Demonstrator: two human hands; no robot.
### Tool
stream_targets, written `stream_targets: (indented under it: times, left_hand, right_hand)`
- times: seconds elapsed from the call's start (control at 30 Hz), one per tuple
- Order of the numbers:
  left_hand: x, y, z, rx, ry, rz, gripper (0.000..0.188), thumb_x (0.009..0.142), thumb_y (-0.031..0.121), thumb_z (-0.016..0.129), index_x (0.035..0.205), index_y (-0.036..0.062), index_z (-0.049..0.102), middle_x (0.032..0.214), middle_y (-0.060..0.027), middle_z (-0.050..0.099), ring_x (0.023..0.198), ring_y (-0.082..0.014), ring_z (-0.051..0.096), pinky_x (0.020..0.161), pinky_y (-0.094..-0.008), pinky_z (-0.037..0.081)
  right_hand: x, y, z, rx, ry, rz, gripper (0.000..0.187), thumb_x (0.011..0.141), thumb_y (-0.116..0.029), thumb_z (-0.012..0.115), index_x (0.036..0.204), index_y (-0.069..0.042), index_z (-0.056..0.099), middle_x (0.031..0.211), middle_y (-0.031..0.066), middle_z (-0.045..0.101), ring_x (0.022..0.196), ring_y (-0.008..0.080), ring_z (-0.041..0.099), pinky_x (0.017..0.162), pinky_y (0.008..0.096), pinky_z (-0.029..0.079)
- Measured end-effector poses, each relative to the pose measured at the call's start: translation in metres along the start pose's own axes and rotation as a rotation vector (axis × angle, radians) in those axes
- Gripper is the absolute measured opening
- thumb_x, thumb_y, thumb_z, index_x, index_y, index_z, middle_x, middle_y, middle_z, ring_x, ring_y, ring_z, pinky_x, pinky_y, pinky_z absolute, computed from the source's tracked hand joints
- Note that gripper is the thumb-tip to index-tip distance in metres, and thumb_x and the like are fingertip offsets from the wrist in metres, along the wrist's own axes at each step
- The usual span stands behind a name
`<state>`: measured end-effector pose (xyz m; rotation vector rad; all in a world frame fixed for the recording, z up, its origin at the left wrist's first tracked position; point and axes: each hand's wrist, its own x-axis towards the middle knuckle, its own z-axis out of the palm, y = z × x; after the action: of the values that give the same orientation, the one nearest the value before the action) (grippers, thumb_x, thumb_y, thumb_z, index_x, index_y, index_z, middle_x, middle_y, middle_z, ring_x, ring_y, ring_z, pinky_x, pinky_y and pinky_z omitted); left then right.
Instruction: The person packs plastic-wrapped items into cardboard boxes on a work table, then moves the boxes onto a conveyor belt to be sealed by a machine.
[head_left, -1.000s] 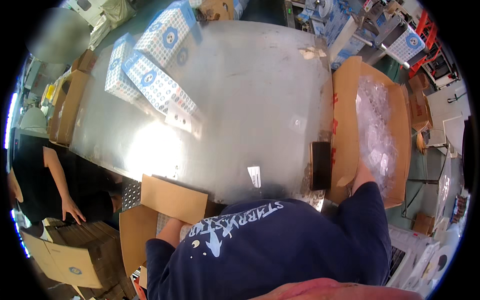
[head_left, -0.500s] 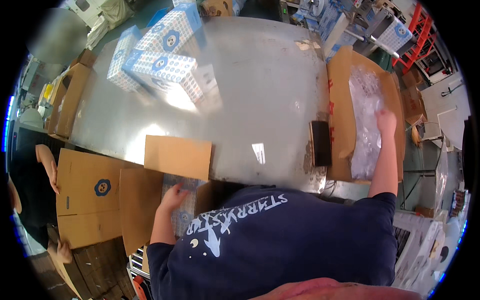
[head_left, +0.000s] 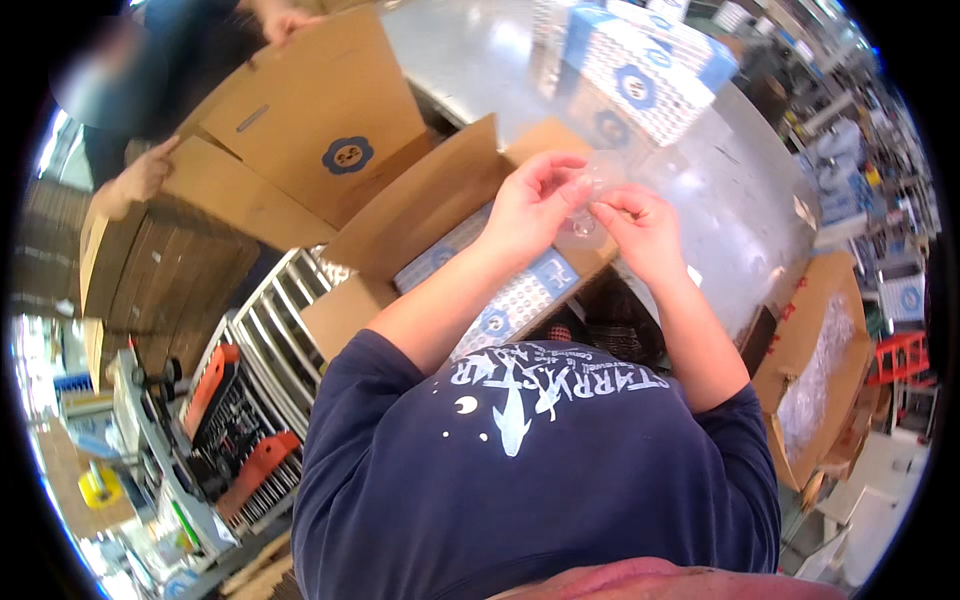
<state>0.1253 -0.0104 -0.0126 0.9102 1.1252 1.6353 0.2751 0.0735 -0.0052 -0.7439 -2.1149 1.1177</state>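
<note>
At the left a co-worker's hands (head_left: 145, 178) hold a brown cardboard box (head_left: 300, 140), next to an open carton (head_left: 415, 200) with patterned boxes (head_left: 545, 285) inside. Over the carton's right end, the person's left hand (head_left: 538, 208) and right hand (head_left: 640, 232) pinch a small clear plastic piece (head_left: 584, 224) between them — fingertips nearly together — while at the far right a long box (head_left: 775, 385) holds more clear plastic (head_left: 815, 385).

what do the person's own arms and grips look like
Short, dark navy sleeves from a T-shirt with pale printed lettering cover the upper arms; the forearms are bare. The left grip and right grip are ungloved hands.
</note>
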Motion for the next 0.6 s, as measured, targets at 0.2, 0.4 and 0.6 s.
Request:
stream_targets:
  times: [0.2, 0.4, 0.6]
  left_hand:
    - [-0.058, 0.025, -0.090, -0.321, 0.220, -0.157, 0.030, 0.086, 0.013, 0.060, 0.114, 0.0056, 0.052, 0.093, -0.0037, 0.062, 0.088, -0.0143, 0.058, 0.074, -0.0271, 0.050]
    - [-0.079, 0.015, -0.106, 0.141, 0.178, -0.015, 0.043, 0.084, 0.013, 0.062, 0.123, -0.0003, 0.049, 0.107, -0.0079, 0.060, 0.094, -0.0125, 0.057, 0.081, -0.0265, 0.046]
    - [-0.053, 0.013, -0.106, 0.146, 0.110, -0.156, 0.026, 0.087, 0.012, 0.059, 0.110, -0.0004, 0.058, 0.097, -0.0036, 0.063, 0.082, -0.0092, 0.058, 0.073, -0.0241, 0.047]
  right_hand:
    - [0.006, -0.005, 0.052, 0.331, -0.208, 0.115, 0.010, 0.076, -0.007, 0.069, 0.082, 0.000, 0.068, 0.083, 0.0046, 0.064, 0.077, 0.0110, 0.058, 0.070, 0.0250, 0.045]
    - [0.013, -0.005, 0.063, 0.394, -0.355, 0.073, 0.007, 0.078, -0.003, 0.067, 0.084, 0.001, 0.067, 0.088, 0.0051, 0.065, 0.082, 0.0116, 0.058, 0.075, 0.0251, 0.046]
    - [0.033, 0.021, 0.050, 0.786, -0.397, 0.153, 0.009, 0.081, -0.003, 0.064, 0.088, 0.003, 0.066, 0.090, 0.0071, 0.064, 0.083, 0.0144, 0.059, 0.077, 0.0276, 0.046]
